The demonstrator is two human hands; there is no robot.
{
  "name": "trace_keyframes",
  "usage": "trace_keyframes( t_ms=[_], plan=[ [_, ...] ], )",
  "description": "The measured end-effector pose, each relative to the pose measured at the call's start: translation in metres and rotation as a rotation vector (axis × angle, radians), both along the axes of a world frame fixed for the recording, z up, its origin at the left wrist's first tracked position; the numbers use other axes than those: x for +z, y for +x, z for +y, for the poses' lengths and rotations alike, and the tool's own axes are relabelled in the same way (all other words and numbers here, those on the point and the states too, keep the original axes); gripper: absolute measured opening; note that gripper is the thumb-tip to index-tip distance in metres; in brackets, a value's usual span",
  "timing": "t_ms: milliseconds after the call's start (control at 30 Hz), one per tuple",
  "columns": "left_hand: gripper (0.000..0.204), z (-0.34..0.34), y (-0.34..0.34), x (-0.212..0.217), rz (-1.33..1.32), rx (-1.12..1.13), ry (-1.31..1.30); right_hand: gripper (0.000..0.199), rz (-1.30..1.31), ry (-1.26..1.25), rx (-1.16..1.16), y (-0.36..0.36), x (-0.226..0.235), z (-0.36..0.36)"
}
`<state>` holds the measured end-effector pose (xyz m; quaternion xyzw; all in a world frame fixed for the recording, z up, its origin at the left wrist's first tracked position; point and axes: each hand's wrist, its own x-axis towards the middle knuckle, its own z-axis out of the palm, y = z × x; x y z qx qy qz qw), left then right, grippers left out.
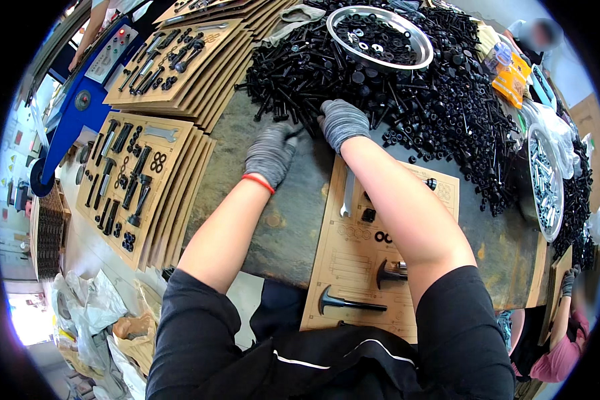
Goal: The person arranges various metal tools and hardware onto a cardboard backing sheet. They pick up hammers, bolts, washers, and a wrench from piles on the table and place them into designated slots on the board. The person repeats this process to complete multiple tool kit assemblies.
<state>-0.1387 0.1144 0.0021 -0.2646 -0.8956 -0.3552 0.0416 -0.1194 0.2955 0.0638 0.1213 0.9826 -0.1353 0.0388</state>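
Observation:
Both my hands wear grey knit gloves and work at the near edge of a large heap of black bolts (293, 87). My left hand (271, 153) lies low on the tabletop with its fingers curled beside the lowest bolts; what they hold, if anything, is hidden. Just to the right, my right hand (345, 123) reaches into the heap, fingers bent around something I cannot make out. Under my right forearm lies a printed cardboard sheet (333, 260). On it are an open-end wrench (347, 193), a black nut (369, 215), black rings (383, 237) and a black T-shaped part (350, 301).
Stacked cardboard sheets (163, 200) with bolts, nuts and wrenches fixed on stand at the left. A round metal tray (430, 53) of washers sits on the heap. At right are a tray of silver bolts (544, 180), an orange packet (512, 81) and a co-worker's gloved hand (569, 281).

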Motion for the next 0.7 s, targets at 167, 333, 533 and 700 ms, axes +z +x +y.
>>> trace_keyframes(
  t_ms=[167, 333, 533, 700],
  plan=[
    [0.031, -0.035, -0.043, 0.004, 0.091, 0.321, 0.116, 0.024, 0.105, 0.163, 0.101, -0.006, -0.008, -0.011],
    [0.034, -0.024, -0.059, 0.013, -0.043, 0.418, -0.206, 0.027, 0.178, -0.088, -0.071, 0.001, 0.002, -0.008],
    [0.036, -0.029, -0.056, 0.032, -0.254, 0.378, -0.29, 0.02, 0.562, -0.793, -0.136, 0.018, -0.031, 0.012],
    [0.032, -0.063, -0.016, 0.023, -0.112, 0.333, -0.446, 0.023, 0.29, -0.132, -0.017, 0.033, -0.008, -0.026]
  ],
)
